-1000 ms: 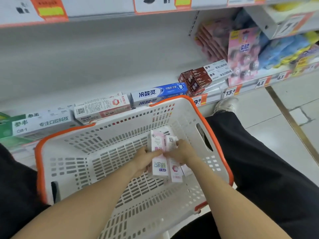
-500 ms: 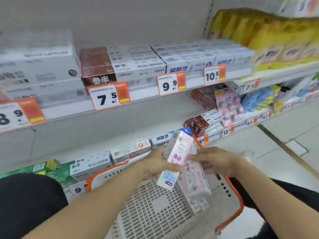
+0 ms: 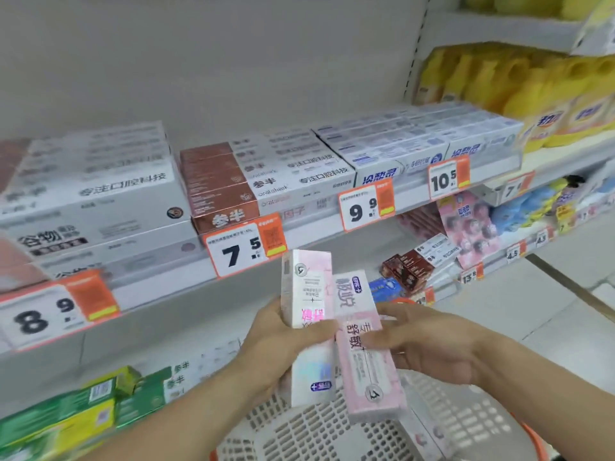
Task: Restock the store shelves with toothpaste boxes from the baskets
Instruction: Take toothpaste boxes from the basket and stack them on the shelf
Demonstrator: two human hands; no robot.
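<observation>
Two pink-and-white toothpaste boxes are held upright above the white basket (image 3: 332, 434) with its orange rim. My left hand (image 3: 283, 341) grips the left box (image 3: 309, 294), thumb across its front. My right hand (image 3: 429, 344) holds the right box (image 3: 362, 371), thumb on its front and fingers behind. The boxes touch side by side. Another pink box (image 3: 426, 434) lies in the basket below them. The shelf (image 3: 166, 287) ahead carries rows of toothpaste boxes with price tags 8.9, 7.5, 9.9 and 10.5.
Green toothpaste boxes (image 3: 83, 407) lie on the lower shelf at left. Brown and blue boxes (image 3: 406, 267) sit on the lower shelf at right. Yellow bottles (image 3: 532, 94) fill the upper right shelf. Pink packs (image 3: 466, 224) hang beneath. Tiled floor (image 3: 549, 311) lies to the right.
Both hands lifted the pink boxes out of the basket to shelf height. My view tilted up from the basket to the middle shelf. The two boxes have come upright.
</observation>
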